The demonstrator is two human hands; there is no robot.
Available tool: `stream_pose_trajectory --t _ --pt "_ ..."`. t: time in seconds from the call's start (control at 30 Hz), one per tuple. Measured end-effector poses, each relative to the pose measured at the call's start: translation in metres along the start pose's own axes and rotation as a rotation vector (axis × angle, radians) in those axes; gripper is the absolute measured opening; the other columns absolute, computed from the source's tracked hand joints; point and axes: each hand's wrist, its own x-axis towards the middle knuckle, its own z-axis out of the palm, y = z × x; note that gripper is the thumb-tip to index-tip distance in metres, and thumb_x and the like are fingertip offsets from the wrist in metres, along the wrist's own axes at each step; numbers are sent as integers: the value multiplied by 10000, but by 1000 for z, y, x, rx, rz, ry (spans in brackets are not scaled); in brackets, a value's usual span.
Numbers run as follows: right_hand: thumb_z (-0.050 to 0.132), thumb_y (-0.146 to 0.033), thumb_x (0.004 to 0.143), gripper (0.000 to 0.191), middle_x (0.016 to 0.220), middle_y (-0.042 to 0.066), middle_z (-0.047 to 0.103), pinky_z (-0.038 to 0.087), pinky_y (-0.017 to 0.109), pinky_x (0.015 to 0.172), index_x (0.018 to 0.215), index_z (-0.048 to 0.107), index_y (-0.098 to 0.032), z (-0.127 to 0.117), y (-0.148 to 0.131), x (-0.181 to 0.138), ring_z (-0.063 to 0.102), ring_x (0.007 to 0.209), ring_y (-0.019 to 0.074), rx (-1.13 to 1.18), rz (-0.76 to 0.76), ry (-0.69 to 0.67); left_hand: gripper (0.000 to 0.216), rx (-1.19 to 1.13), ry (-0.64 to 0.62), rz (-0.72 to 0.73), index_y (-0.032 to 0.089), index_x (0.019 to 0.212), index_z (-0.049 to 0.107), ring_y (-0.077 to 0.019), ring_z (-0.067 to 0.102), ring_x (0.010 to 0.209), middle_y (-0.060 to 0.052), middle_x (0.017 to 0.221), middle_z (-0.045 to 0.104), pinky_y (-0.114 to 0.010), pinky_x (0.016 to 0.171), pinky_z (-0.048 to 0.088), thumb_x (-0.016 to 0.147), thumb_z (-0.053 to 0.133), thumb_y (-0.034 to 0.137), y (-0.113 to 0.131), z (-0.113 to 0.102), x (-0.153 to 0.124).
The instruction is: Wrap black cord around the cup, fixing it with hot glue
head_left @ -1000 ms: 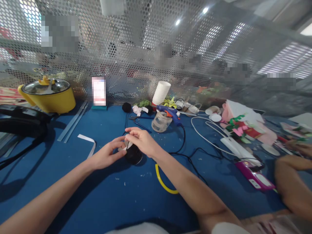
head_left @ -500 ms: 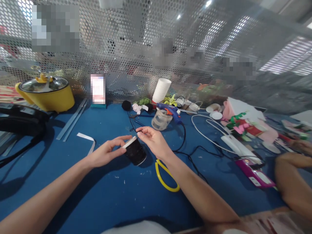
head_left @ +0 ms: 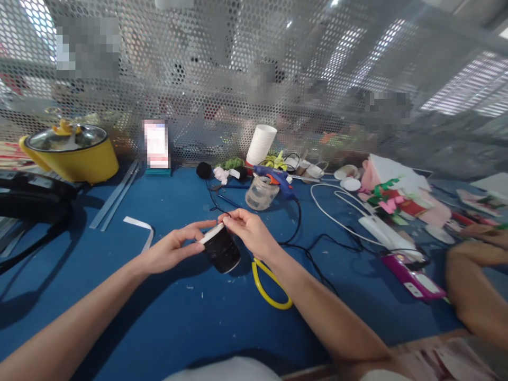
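Observation:
A black spool of cord (head_left: 220, 248) with a white end face lies tilted on the blue table (head_left: 159, 312). My left hand (head_left: 174, 248) grips its white end with fingers and thumb. My right hand (head_left: 248, 230) rests at the spool's upper right, its fingertips pinched on a thin black thread (head_left: 214, 203) that runs up toward the back of the table. A yellow loop of tubing (head_left: 270, 291) lies just under my right forearm.
A blue glue gun (head_left: 275, 177) and a clear jar (head_left: 260, 193) stand behind the spool, near a stack of white cups (head_left: 261, 145). A yellow pot (head_left: 69, 153) sits far left. White and black cables, a magenta device (head_left: 415, 278) and another person's arm (head_left: 476, 286) occupy the right.
My right hand lifted off the spool, moved right, then came back to its upper edge pinching the thread. The spool tipped so its white end faces my left hand.

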Motion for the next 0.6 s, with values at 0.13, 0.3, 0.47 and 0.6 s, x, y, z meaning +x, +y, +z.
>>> stream_pose_trajectory --t 0.13,0.3,0.47,0.6 --pt "569 -334 703 181 701 12 602 402 271 630 728 544 -157 0 -4 -2 538 639 116 7 12 -25 165 -45 -6 32 172 761 584 -245 347 1216 -68 1325 391 -387 989 242 824 462 264 0 -1 0" --pt "570 -355 700 198 683 6 574 386 274 629 693 523 -162 -1 -4 -2 522 644 122 -4 -23 -42 173 -96 19 14 171 742 601 -262 366 1196 -65 1322 394 -406 988 237 801 499 298 -2 -2 -1" --pt "577 -359 694 199 665 -8 555 363 262 607 694 525 -167 -2 -6 -2 487 616 110 -27 -3 -50 158 -174 27 -2 176 730 614 -265 336 1217 -57 1319 398 -408 996 218 782 530 300 -5 -3 -1" --pt "615 -376 658 227 660 -27 532 375 259 635 680 512 -175 -2 -5 -1 487 625 102 98 28 -94 143 -249 32 -17 180 732 625 -270 315 1230 -49 1323 395 -413 1000 210 773 548 293 -6 -4 -2"
